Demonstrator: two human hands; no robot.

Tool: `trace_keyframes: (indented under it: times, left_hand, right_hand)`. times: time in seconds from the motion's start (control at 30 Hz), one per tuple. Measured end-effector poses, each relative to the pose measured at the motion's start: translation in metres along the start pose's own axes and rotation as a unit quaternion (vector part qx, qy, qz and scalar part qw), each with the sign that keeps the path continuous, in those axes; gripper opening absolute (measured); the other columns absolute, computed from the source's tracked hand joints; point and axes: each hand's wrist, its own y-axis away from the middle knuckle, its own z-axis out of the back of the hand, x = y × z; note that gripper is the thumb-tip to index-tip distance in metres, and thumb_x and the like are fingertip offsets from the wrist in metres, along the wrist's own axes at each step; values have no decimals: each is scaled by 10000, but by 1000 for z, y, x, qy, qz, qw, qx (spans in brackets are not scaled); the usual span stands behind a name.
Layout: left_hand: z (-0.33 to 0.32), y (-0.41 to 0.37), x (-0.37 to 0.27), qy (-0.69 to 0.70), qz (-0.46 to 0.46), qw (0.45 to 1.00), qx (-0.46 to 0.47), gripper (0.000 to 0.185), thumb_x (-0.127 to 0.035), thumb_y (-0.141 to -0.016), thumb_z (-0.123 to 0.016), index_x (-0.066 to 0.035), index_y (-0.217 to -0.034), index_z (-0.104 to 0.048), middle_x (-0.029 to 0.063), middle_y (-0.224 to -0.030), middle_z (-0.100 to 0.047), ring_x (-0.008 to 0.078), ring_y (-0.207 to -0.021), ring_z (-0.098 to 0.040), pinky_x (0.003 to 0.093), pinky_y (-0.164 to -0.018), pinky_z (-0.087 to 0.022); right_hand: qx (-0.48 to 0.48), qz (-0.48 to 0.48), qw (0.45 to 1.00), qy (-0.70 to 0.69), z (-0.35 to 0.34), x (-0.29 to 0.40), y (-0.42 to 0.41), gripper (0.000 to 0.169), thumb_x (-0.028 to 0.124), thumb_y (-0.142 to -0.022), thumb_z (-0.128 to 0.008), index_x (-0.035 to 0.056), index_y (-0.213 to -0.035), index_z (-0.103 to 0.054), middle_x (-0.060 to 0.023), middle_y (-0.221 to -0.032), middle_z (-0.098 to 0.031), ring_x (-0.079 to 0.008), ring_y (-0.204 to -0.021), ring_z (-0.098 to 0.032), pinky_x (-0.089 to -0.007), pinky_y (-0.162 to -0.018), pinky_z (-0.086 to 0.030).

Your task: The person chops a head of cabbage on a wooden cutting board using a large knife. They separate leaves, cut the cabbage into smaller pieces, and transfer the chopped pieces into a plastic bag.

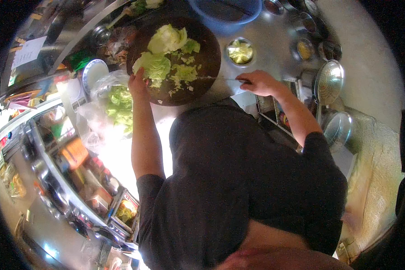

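On the round dark chopping board lies pale green leafy cabbage or lettuce, part of it chopped. My left hand is at the board's left edge, its fingers on a cut piece of the leafy vegetable. Behind that piece sits a larger pale chunk. Small chopped bits are scattered to the right. My right hand grips the dark handle of a knife. Its thin blade, seen nearly edge-on, reaches left over the board.
A steel bowl of cut pale vegetable stands right of the board, with a blue basin behind. A plastic bag of green leaves is by my left forearm. A perforated steel strainer hangs or leans at the right.
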Motion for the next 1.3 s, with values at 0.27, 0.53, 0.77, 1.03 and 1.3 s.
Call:
trace_keyframes:
  times: [0.27,0.53,0.77,1.03,1.3]
  left_hand:
    - [7,64,23,55,-23,997,-43,200,-125,-922,-702,-7,-1045,-599,97,-999,-629,159,-777,-594,290,-613,-507]
    - [41,52,39,14,44,998,37,136,-94,-920,-671,-32,-1018,-600,89,-982,-613,153,-782,-590,288,-571,-463]
    - [57,43,51,-136,-43,989,47,179,-43,-892,-695,-7,-1053,-624,95,-855,-657,216,-811,-655,319,-638,-545]
    - [39,46,-9,225,111,942,223,271,-139,-905,-651,37,-1110,-624,100,-1019,-739,229,-907,-686,368,-769,-551]
    - [9,76,79,286,194,930,122,282,-227,-955,-641,-60,-1176,-591,117,-1038,-685,295,-914,-653,434,-739,-534]
  right_hand:
    - [-45,-4,999,-5,-36,42,-15,330,301,-972,-511,10,-1094,-609,-269,-966,-688,-468,-947,-660,-581,-849,-514]
    - [-75,-32,996,-39,-77,30,-36,339,317,-974,-512,13,-1089,-607,-267,-972,-697,-477,-947,-659,-578,-847,-514]
    - [65,78,995,5,-54,25,-28,375,325,-952,-552,15,-1158,-602,-274,-987,-687,-482,-945,-652,-576,-849,-507]
    - [44,64,994,-72,-81,28,-68,340,300,-949,-578,12,-1121,-639,-263,-1008,-685,-432,-961,-665,-514,-857,-503]
    - [-77,-65,989,-107,-31,24,-42,436,394,-959,-559,-13,-1090,-639,-280,-1002,-688,-473,-975,-655,-549,-853,-501]
